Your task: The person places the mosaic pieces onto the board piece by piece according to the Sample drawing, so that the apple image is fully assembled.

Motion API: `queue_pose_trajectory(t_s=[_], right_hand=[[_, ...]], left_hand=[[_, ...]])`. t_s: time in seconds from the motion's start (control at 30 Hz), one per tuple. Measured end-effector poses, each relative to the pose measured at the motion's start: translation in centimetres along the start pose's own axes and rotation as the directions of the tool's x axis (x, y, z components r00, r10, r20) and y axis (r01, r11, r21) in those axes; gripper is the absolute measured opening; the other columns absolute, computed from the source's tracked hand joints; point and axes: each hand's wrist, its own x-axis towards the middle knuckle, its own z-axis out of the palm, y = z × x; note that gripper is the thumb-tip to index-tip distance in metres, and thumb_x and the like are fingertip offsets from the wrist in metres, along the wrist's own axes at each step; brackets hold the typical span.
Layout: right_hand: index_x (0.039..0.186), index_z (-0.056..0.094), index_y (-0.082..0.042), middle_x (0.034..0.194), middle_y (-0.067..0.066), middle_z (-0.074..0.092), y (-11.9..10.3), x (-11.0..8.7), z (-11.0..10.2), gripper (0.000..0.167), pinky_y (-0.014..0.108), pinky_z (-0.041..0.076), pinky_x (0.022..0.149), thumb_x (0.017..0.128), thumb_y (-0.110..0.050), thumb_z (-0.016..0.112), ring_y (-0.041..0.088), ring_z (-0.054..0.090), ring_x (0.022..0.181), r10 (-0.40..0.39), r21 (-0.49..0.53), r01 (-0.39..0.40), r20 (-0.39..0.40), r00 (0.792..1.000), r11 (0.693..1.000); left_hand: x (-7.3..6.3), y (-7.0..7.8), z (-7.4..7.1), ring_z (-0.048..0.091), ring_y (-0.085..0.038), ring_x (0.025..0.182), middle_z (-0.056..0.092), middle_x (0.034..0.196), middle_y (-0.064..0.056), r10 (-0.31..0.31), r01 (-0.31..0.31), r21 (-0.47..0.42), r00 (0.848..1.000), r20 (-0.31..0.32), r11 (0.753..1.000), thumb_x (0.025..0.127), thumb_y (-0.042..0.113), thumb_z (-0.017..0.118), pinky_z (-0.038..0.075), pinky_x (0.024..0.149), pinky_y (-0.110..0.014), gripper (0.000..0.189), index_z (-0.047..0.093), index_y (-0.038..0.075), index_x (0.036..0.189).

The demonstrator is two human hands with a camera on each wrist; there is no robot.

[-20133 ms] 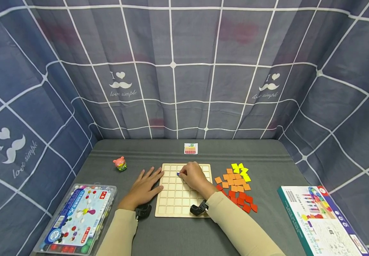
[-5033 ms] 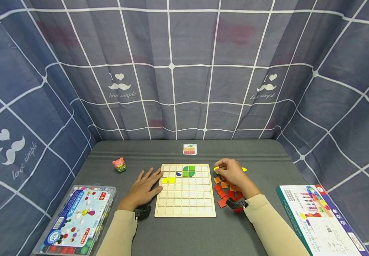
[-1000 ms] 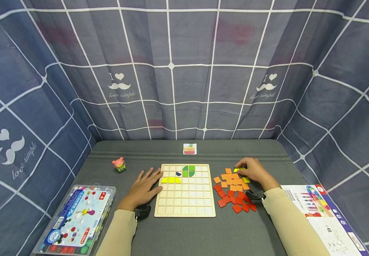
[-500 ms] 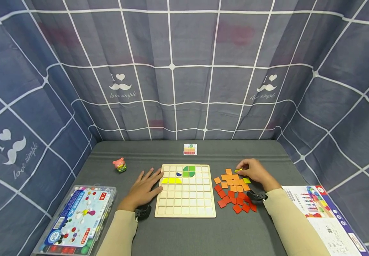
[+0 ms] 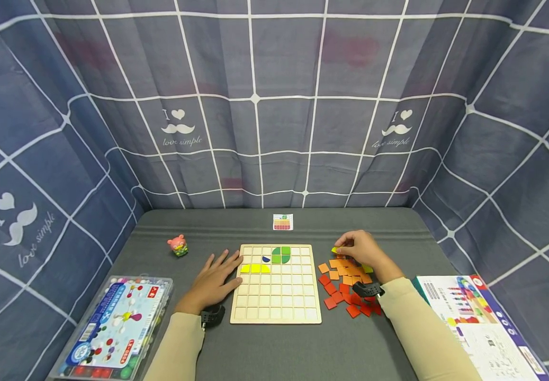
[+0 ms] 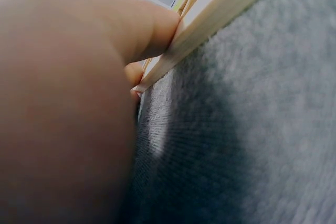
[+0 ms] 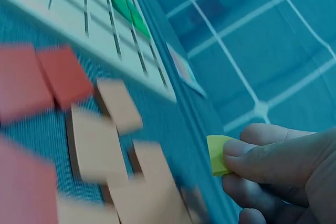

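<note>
My right hand (image 5: 362, 248) pinches a small yellow tile (image 7: 216, 155) between thumb and fingertips, held over the back of the loose tiles. One edge of that tile looks curved in the right wrist view. My left hand (image 5: 214, 280) lies flat with spread fingers, its fingertips and thumb against the left edge of the wooden grid board (image 5: 274, 304). On the board sit a row of yellow tiles (image 5: 255, 268), a dark blue piece (image 5: 266, 259) and a cluster of green tiles (image 5: 281, 255), some with rounded corners.
Right of the board lie several orange tiles (image 5: 345, 270) and several red tiles (image 5: 343, 296). A small pattern card (image 5: 282, 222) is behind the board. A pig figurine (image 5: 178, 244) and a clear plastic case (image 5: 117, 325) stand at left, a white box (image 5: 479, 323) at right.
Over the last second my right hand has picked up a yellow tile and moved left with it. Earlier, green, blue and yellow tiles came onto the board. The left hand stays put.
</note>
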Motion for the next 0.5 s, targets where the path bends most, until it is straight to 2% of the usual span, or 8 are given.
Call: queue_pose_trajectory(t_s=[0.1, 0.3, 0.5], right_hand=[[0.096, 0.081, -0.007, 0.088, 0.000, 0.073, -1.5, 0.4, 1.2, 0.007, 0.032, 0.056, 0.063, 0.093, -0.001, 0.079, 0.023, 0.068, 0.076, -0.001, 0.003, 0.001, 0.027, 1.000, 1.000], [0.098, 0.081, -0.008, 0.092, -0.005, 0.074, -4.1, 1.2, 4.2, 0.006, 0.033, 0.059, 0.071, 0.094, -0.004, 0.079, 0.015, 0.068, 0.081, -0.056, 0.000, 0.057, 0.109, 0.992, 0.998], [0.096, 0.081, -0.011, 0.091, -0.009, 0.074, -5.8, 2.0, 7.6, 0.005, 0.030, 0.058, 0.069, 0.093, -0.006, 0.081, 0.012, 0.067, 0.079, -0.089, 0.020, 0.087, 0.168, 0.982, 0.996]], left_hand=[[0.0, 0.0, 0.1, 0.020, -0.032, 0.157, 0.032, 0.169, -0.001, -0.001, 0.001, 0.005, 1.000, -0.004, 1.000, 0.106, 0.052, 0.055, 0.004, 0.126, -0.060, 0.069, 0.041, 0.018, 0.165], [-0.1, 0.1, 0.0, 0.021, -0.032, 0.157, 0.032, 0.169, -0.002, -0.006, 0.006, -0.004, 1.000, -0.004, 1.000, 0.106, 0.050, 0.056, 0.003, 0.126, -0.059, 0.069, 0.041, 0.018, 0.165], [0.0, 0.2, 0.0, 0.023, -0.034, 0.156, 0.034, 0.168, -0.004, 0.003, -0.003, 0.007, 1.000, -0.021, 1.000, 0.106, 0.049, 0.057, 0.005, 0.125, -0.061, 0.068, 0.043, 0.016, 0.164]])
